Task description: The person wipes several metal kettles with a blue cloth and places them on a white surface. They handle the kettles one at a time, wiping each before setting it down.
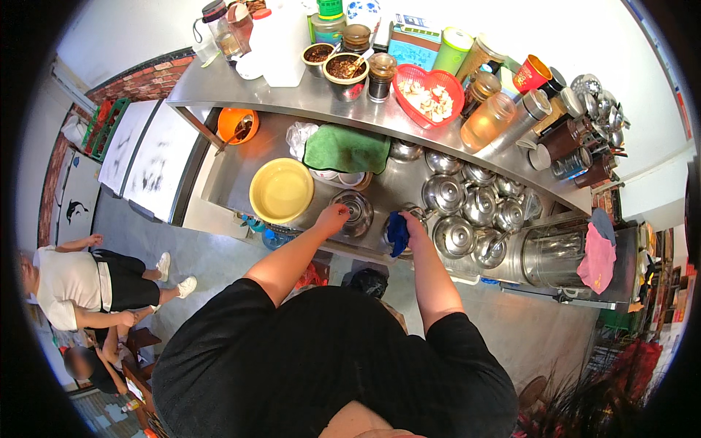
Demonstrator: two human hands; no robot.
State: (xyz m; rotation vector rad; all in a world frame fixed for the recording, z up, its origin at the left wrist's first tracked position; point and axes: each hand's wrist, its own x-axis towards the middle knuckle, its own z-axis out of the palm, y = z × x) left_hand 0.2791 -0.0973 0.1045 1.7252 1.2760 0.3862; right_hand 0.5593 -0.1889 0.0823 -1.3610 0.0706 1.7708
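Note:
My right hand (417,231) grips a dark blue cloth (398,235). It rests against a stainless steel teapot (417,212), mostly covered by the hand and cloth. At the left edge of another round, lidded steel pot (358,222), the fingers of my left hand (334,217) are bent close together near its lid knob. Whether they touch or pinch anything is too small to make out. Several more lidded steel teapots (455,236) stand close together on the steel counter (391,183), right of my right hand.
Left of the pots sit a yellow basin (281,190) and an orange bowl (237,126). A green cloth (348,149) covers stacked dishes. Overhead, a steel shelf (328,112) carries jars and a red heart-shaped basket (428,97). A person (71,284) stands at far left.

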